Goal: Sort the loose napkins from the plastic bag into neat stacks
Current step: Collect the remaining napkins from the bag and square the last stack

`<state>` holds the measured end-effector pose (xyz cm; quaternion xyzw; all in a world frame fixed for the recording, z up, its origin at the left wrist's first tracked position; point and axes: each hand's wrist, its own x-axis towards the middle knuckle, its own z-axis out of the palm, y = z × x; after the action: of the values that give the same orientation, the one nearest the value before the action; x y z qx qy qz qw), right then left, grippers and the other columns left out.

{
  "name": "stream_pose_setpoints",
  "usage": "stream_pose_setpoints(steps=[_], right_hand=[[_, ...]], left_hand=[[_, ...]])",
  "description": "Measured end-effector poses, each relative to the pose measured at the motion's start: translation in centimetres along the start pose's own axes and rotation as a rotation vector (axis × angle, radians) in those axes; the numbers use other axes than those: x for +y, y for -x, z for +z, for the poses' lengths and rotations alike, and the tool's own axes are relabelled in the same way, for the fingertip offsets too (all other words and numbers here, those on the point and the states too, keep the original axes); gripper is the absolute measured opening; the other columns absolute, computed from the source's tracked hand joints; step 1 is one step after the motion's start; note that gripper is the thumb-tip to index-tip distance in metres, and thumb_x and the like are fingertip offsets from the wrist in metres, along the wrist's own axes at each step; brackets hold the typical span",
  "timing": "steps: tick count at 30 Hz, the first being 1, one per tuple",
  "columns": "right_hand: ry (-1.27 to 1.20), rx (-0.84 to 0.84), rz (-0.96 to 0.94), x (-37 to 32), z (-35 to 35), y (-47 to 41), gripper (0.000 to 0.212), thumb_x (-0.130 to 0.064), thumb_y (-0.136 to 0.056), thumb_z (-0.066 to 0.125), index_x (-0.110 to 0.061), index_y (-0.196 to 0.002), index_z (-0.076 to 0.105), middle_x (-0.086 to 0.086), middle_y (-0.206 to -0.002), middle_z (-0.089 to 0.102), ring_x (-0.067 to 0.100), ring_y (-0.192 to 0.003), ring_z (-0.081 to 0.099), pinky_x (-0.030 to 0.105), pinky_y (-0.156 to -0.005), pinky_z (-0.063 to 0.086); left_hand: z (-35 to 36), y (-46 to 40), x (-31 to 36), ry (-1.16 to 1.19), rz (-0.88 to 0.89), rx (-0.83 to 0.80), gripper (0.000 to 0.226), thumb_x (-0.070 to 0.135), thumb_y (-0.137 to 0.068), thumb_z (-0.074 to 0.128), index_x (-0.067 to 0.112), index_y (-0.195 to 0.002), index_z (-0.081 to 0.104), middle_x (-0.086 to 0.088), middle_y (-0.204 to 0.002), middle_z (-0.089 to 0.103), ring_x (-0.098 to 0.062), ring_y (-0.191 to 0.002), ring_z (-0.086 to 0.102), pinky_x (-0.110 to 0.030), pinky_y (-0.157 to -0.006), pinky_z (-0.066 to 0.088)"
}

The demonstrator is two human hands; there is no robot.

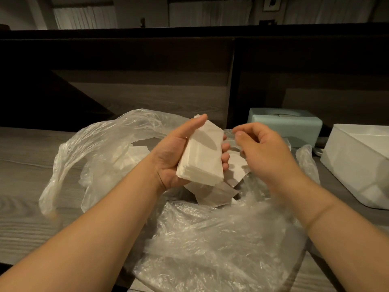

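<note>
My left hand (174, 157), palm up, grips a stack of white napkins (202, 157) above the open plastic bag (210, 239). The thumb lies along the stack's far edge and the fingertips curl round its right side. My right hand (263, 152) hovers just right of the stack with fingers loosely curled and nothing between them. Loose napkins (216, 194) lie crumpled inside the bag below both hands, with more (136, 154) showing through the plastic on the left.
The bag spreads over a grey wood-grain counter (31, 175). A pale green tissue box (290, 125) stands at the back right, and a white plastic bin (357, 163) sits at the right edge. A dark wooden partition (147, 91) rises behind.
</note>
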<state>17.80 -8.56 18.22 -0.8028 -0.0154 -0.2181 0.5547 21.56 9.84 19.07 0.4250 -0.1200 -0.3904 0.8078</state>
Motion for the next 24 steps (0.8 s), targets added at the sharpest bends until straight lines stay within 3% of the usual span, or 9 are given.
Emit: stream_pose_setpoints(steps=[5,9,13,17,22,24], right_hand=[[0.482,-0.329,0.015,-0.2,-0.5,0.2,0.01,-0.041,-0.095,0.065,-0.033,-0.091,0.069,-0.011,-0.083,0.069,0.009,-0.073,0.065,0.029,-0.069,0.055],[0.732,-0.522,0.091,-0.9,-0.1,1.4,0.039,-0.065,-0.079,0.072,-0.027,-0.086,0.074,-0.011,-0.073,0.072,0.007,-0.065,0.065,0.024,-0.062,0.052],[0.802,-0.545,0.124,-1.4,0.6,2.0,0.046,-0.054,-0.073,0.082,-0.015,-0.098,0.074,0.002,-0.095,0.073,0.017,-0.081,0.068,0.032,-0.068,0.056],[0.76,-0.558,0.161,-1.7,0.7,2.1,0.031,-0.048,-0.077,0.082,-0.023,-0.074,0.064,-0.006,-0.073,0.064,0.01,-0.065,0.057,0.024,-0.053,0.041],[0.735,-0.513,0.138,-1.0,0.7,1.5,0.014,-0.034,-0.083,0.076,-0.024,-0.083,0.067,-0.004,-0.083,0.07,0.014,-0.074,0.066,0.028,-0.06,0.051],[0.67,-0.45,0.136,-0.8,0.4,1.1,0.013,-0.03,-0.085,0.077,-0.028,-0.09,0.064,-0.006,-0.086,0.069,0.012,-0.073,0.065,0.024,-0.055,0.048]], left_hand=[[-0.3,-0.2,0.7,0.164,0.093,0.109,0.056,0.045,-0.09,0.066,0.004,-0.128,0.06,-0.013,-0.104,0.064,-0.027,-0.087,0.065,-0.044,-0.084,0.058],[-0.5,-0.3,0.8,0.206,0.105,0.159,0.054,0.045,-0.09,0.066,0.001,-0.121,0.064,-0.013,-0.102,0.065,-0.027,-0.083,0.065,-0.043,-0.083,0.056],[-0.4,-0.2,0.9,0.212,0.121,0.179,0.053,0.044,-0.089,0.064,-0.001,-0.118,0.064,-0.013,-0.099,0.064,-0.027,-0.08,0.065,-0.041,-0.086,0.055],[-0.4,-0.2,0.9,0.221,0.12,0.19,0.053,0.043,-0.089,0.064,-0.002,-0.117,0.064,-0.013,-0.099,0.063,-0.026,-0.08,0.063,-0.041,-0.086,0.054],[-0.3,-0.2,0.9,0.209,0.123,0.206,0.054,0.042,-0.087,0.065,-0.001,-0.119,0.063,-0.014,-0.099,0.063,-0.026,-0.081,0.063,-0.041,-0.086,0.054],[-0.2,-0.2,0.9,0.208,0.129,0.219,0.053,0.042,-0.088,0.064,-0.002,-0.119,0.063,-0.014,-0.098,0.064,-0.026,-0.08,0.063,-0.041,-0.085,0.055]])
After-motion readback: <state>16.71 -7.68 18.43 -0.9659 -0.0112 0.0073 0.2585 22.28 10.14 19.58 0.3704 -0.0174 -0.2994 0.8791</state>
